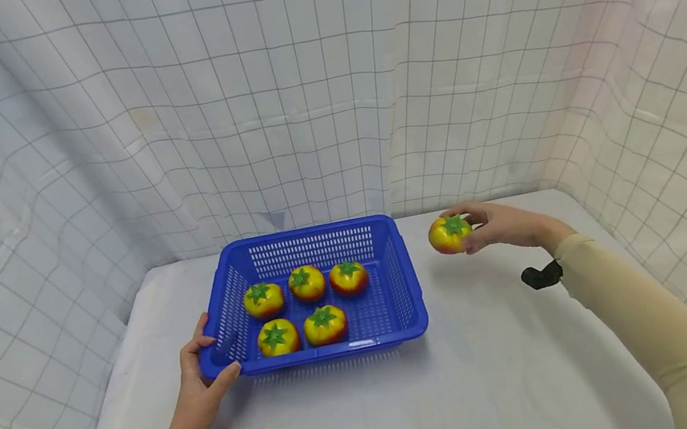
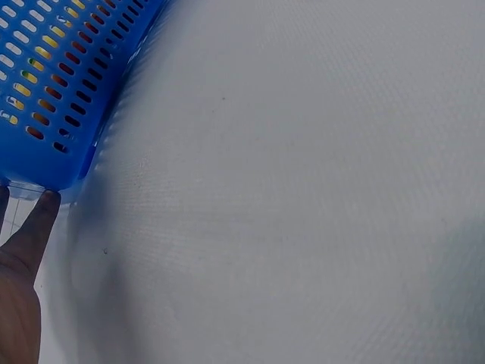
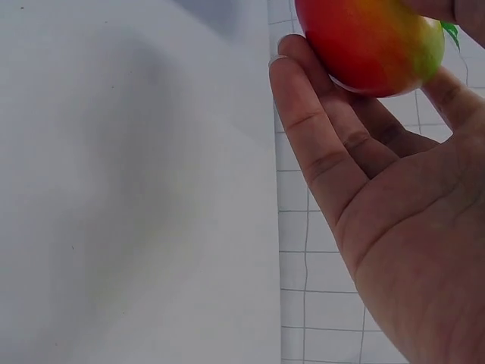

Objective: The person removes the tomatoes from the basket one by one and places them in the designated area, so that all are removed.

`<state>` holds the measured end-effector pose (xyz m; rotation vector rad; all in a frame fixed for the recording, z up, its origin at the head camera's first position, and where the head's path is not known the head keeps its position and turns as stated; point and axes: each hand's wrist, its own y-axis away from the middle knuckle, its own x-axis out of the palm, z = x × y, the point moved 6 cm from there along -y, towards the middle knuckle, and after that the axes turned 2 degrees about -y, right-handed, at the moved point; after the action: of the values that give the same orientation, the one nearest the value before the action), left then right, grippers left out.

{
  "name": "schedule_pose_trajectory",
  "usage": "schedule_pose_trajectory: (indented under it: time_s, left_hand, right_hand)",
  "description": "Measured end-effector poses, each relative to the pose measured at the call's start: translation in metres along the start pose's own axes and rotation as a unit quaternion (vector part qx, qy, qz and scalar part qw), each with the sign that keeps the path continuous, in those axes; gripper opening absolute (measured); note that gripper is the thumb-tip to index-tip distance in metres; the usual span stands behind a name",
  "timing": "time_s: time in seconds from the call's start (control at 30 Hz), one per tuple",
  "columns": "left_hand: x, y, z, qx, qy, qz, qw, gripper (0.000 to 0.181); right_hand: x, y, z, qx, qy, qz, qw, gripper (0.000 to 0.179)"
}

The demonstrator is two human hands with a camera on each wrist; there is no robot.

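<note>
My right hand (image 1: pixel 504 224) holds a yellow-red persimmon (image 1: pixel 447 236) with a green star-shaped leaf cap, pinched between thumb and fingers. The fruit is raised over the table, right of a blue plastic basket (image 1: pixel 313 355). In the right wrist view, the red underside of the persimmon (image 3: pixel 364 45) rests against the fingers. At the basket's near left corner my left hand (image 1: pixel 199 393) grips the rim, thumb on the front edge and fingers along the left side. Several matching persimmons (image 1: pixel 325 324) sit inside the basket in two loose rows, leaf caps up.
A white cloth covers the table (image 1: pixel 379 415). White sheets with a grid pattern (image 1: pixel 296 100) hang behind it and at both sides. Black straps (image 1: pixel 542 276) are worn at the wrists.
</note>
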<state>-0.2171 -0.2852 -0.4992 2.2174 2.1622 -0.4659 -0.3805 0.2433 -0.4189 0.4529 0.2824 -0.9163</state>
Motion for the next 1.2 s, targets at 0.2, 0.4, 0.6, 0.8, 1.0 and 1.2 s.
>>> schedule_pose_trajectory:
  time_s: [0.2, 0.4, 0.6, 0.8, 1.0, 1.2]
  left_hand:
    - [-0.001, -0.001, 0.001, -0.004, -0.014, -0.003, 0.9999, 0.053]
    - [-0.001, 0.000, 0.002, -0.009, -0.031, -0.005, 0.9995, 0.053]
    - [0.000, 0.001, 0.002, -0.010, -0.028, -0.008, 0.9995, 0.053]
    - [0.000, 0.000, 0.001, 0.002, -0.024, -0.008, 0.9997, 0.052]
    - [0.001, 0.000, 0.001, 0.006, -0.028, -0.008, 0.9995, 0.052]
    - [0.001, 0.001, 0.000, 0.004, -0.032, -0.009, 0.9994, 0.053]
  right_hand:
    - [0.000, 0.000, -0.011, 0.000, -0.034, -0.005, 0.9994, 0.065]
    - [0.000, -0.001, -0.022, -0.002, -0.060, -0.005, 0.9982, 0.065]
    - [-0.001, -0.004, -0.037, 0.010, -0.075, -0.019, 0.9969, 0.065]
    - [0.000, -0.007, -0.050, 0.018, -0.093, -0.037, 0.9948, 0.066]
    - [0.002, -0.009, -0.060, 0.019, -0.090, -0.048, 0.9946, 0.067]
    - [0.003, -0.013, -0.067, 0.020, -0.082, -0.053, 0.9950, 0.068]
